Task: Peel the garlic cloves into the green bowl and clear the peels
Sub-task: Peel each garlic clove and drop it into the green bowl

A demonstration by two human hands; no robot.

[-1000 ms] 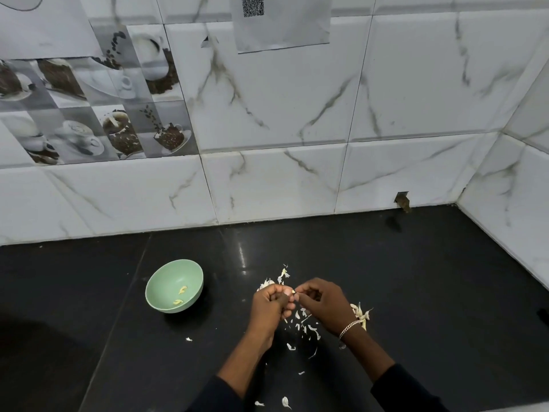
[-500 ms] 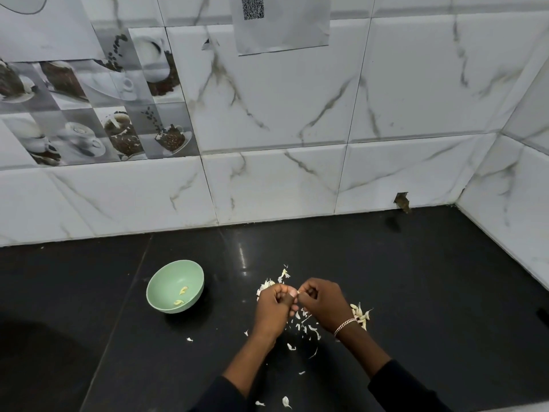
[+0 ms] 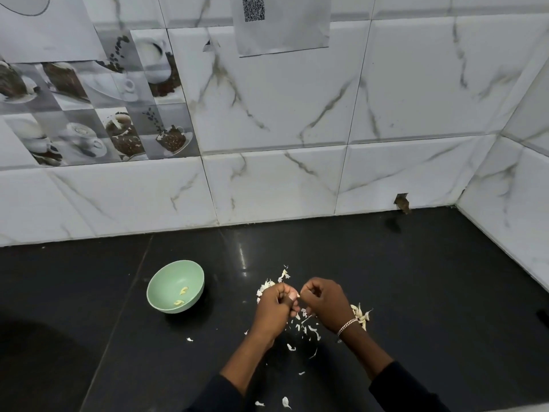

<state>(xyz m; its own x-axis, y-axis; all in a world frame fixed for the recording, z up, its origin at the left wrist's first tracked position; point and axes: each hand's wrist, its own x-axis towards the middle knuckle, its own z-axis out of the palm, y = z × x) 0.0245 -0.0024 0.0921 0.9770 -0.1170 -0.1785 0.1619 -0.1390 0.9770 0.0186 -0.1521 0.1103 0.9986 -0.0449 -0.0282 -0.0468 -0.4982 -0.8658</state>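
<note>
Left hand (image 3: 274, 304) and right hand (image 3: 323, 304) are held together just above the surface (image 3: 416, 292), fingers curled, tips meeting. A small pale garlic clove (image 3: 298, 296) is pinched between the thumbs and fingertips of both hands; most of it is hidden by the fingers. A chain bracelet (image 3: 347, 325) is worn on the right wrist. Dark sleeves (image 3: 398, 385) are seen on both forearms.

Loose peels (image 3: 307, 327) are scattered on the surface under and in front of the hands, with a few more strays nearer the bottom edge. A small heap of peels (image 3: 267, 284) is seen just behind the left hand. A cluster of unpeeled cloves (image 3: 361, 315) lies just right of the right wrist.

The green bowl (image 3: 157, 278) is set upright on the surface, left of the hands and apart from them. Two peeled cloves (image 3: 183, 290) are seen inside it.

The surface is black and glossy. White marble-pattern wall tiles (image 3: 297, 114) are behind it. Picture tiles (image 3: 118, 114) with coffee cups and beans are at upper left. A paper sheet (image 3: 282, 25) is stuck on the wall at top centre; a square code (image 3: 254, 7) is printed on it, too blurred to be read. A chipped notch (image 3: 402, 203) is seen at the wall base, right.
</note>
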